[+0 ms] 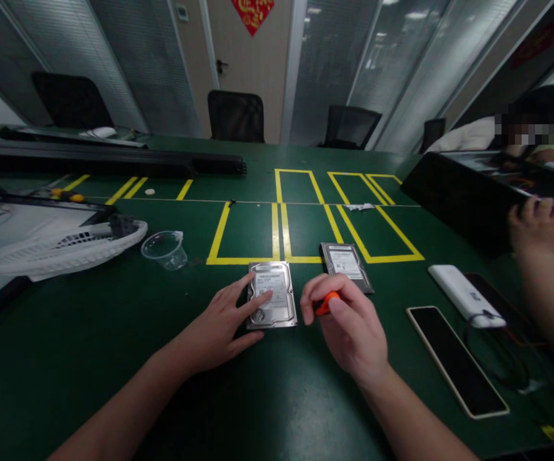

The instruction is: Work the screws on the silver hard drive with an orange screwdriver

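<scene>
A silver hard drive (280,304) with a white label lies flat on the green table in front of me. My left hand (231,314) rests over its left side, fingers spread and touching its top. Just right of it, my right hand (348,320) is closed around a small orange-and-black handle (327,303). Most of this handle is hidden by the fingers, so its kind does not show. Behind my right hand lies a second hard drive (346,262), label up, its near left part partly covered by the hand.
Left of the drives stand a clear plastic cup (165,250) and a white mesh basket (79,246). On the right lie a phone (456,362), a white power bank (466,296) and cables. Another person's hand (543,224) touches a black case (464,198). Yellow tape (248,261) marks rectangles.
</scene>
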The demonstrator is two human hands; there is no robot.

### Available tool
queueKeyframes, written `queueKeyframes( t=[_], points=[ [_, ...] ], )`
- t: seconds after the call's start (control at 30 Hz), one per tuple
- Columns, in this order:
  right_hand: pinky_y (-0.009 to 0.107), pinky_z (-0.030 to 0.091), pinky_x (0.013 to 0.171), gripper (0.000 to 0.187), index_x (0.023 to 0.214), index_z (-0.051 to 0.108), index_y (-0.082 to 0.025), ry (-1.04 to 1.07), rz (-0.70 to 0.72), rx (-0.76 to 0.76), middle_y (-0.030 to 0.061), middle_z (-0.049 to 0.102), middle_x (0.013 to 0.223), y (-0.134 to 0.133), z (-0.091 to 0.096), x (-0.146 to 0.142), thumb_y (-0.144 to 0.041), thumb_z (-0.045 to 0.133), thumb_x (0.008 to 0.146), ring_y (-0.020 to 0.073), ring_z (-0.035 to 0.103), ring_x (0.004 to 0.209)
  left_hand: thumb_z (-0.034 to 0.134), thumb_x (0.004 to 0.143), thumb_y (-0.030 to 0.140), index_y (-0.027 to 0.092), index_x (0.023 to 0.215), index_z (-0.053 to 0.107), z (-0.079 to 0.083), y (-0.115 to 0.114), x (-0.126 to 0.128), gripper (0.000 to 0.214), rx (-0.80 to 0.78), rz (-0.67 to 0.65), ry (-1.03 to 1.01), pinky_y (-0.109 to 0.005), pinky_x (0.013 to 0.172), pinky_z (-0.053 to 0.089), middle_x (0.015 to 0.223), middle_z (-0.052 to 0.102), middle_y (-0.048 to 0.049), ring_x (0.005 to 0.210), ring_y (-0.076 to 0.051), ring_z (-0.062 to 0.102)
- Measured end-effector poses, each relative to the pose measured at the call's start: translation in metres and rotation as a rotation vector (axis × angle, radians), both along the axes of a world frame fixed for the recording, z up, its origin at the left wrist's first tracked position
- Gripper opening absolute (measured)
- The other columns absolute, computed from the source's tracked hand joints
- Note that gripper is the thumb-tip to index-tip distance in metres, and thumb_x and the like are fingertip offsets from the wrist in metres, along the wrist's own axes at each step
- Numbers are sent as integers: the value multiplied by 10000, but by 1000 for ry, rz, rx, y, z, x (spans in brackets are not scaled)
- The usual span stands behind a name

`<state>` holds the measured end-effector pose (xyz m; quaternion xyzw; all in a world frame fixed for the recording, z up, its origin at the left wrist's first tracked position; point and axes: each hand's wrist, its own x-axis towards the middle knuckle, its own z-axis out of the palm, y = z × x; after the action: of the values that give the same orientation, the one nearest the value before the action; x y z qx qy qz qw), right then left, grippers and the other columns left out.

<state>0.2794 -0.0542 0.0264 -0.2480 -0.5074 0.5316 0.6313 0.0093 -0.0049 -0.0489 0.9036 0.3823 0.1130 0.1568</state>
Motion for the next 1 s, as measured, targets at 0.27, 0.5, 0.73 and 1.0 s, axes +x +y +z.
queueKeyframes(
  t=[0.27, 0.5, 0.73, 1.0],
  points=[
    [265, 395, 578, 115, 1065, 663, -268, 43, 27, -44, 7, 746, 1007, -2, -5, -2, -241, 774, 1069, 108, 568, 628, 806, 1058, 403, 476, 1804, 289, -1, -1, 0, 911, -6, -2, 1, -708, 1319, 356, 1924, 20, -65, 1709, -477, 259],
    [364, 435, 718, 352, 1037, 818, -180, 28, 48, -10, 81, 712, 977, -1, 3, 0, -389, 554, 1141, 175, 584, 715, 798, 1063, 419, 490, 1807, 264, 0, 0, 0, 918, -25, 5, 30, -730, 1307, 361, 1924, 0, -69, 1712, -489, 244],
    [327, 491, 734, 97, 1052, 728, -236, 28, 14, -16, 33, 724, 1000, 0, -5, -1, -326, 748, 1084, 176, 661, 791, 800, 1062, 414, 477, 1802, 297, 0, 0, 0, 897, -20, 7, 10, -709, 1321, 353, 1923, 25, -62, 1712, -474, 254],
    [303, 414, 628, 106, 1078, 712, -242, 62, 30, -60, 37, 755, 997, -2, 0, -2, -346, 726, 1091, 141, 573, 654, 812, 1051, 400, 467, 1803, 305, 0, -1, 0, 909, -9, 4, 5, -704, 1316, 367, 1922, 42, -68, 1704, -479, 272]
  ],
)
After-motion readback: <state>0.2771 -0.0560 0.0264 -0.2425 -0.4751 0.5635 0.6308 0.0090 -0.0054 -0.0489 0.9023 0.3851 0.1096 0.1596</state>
